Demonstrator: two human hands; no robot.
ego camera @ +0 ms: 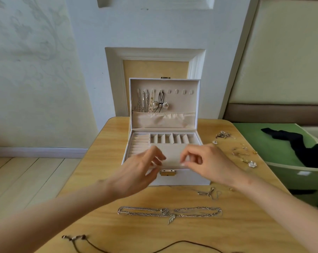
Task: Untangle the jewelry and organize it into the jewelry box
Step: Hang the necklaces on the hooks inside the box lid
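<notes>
Over the front of the one open jewelry box (pixel 188 178), the left hand (pixel 136 172) and the right hand (pixel 207 161) each pinch an end of one beige pad (pixel 171 154). One tangled silver chain (pixel 170 211) lies before the box.

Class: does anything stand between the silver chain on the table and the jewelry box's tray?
Yes. The left hand and right hand hold a beige pad over the front tray of the jewelry box, beyond the silver chain. Rear slots are uncovered.

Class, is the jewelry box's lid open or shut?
Open: the lid stands upright, with necklaces hanging from its hooks.
</notes>
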